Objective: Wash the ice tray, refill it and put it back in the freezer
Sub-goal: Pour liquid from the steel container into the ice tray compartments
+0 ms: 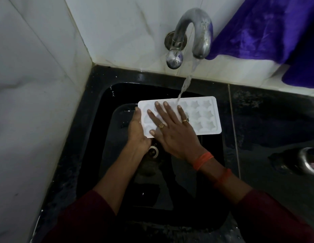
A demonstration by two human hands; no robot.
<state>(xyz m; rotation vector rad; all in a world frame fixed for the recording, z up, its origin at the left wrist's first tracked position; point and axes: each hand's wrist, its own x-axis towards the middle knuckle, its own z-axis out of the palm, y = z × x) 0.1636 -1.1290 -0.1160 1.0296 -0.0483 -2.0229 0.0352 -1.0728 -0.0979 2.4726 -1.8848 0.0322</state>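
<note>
Setting: black sink [103, 155] sunk into a black counter [266, 128], in a corner of white marble-look wall tiles [38, 67].
Tap: a curved metal tap [193, 28] comes out of the back wall, beyond the fingertips of both hands.
Water: a thin stream [187, 83] falls from the spout and meets the far long edge of the tray, just beyond the right hand's fingertips.
Ice tray: white plastic ice tray [201, 118] with star-shaped cells at its right end and heart-like ones at its left. It is held over the basin, cells facing up, between the two hands and reaching out to the right of them.
Left hand: the left hand [137, 130] grips the tray's left short end. The thumb lies along that edge and the fingers are hidden beneath.
Right hand: the right hand [172, 132] lies flat on top of the tray's left half, with its fingers [167, 109] straight and spread over the cells. It wears two rings [185, 120] and orange thread bands [203, 160] at the wrist.
Drain: the drain [153, 151] shows below, between the two wrists.
Elsewhere: a purple cloth [266, 27] hangs beyond and to the right of the right hand. A steel vessel [308, 160] sits on the counter, well to the right of it.
</note>
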